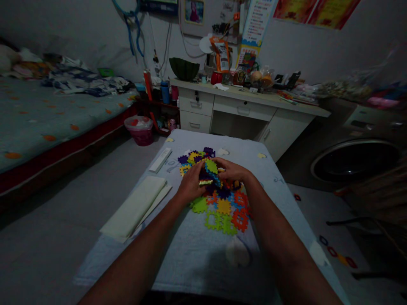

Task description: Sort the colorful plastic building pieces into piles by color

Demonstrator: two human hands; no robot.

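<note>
My left hand (190,184) and my right hand (233,170) come together over a pile of colourful interlocking plastic tiles with toothed edges. Between them stands a small joined piece of tiles, with a green tile (211,165) on top and blue teeth below it. Fingers of both hands curl around this piece; some fingertips are hidden. A gold-coloured band (205,182) shows at my left fingers. Closer to me lie a yellow tile (224,206), an orange tile (240,220) and a green open-centred tile (213,220). Purple tiles (209,151) lie behind the hands.
A pale cloth covers the table (184,250). On its left are a folded light sheet (135,207) and a white narrow box (160,160). Beyond stand a desk (243,108), a pink bin (140,131), a bed (63,114) and a washing machine (356,144). Several tiles lie on the floor.
</note>
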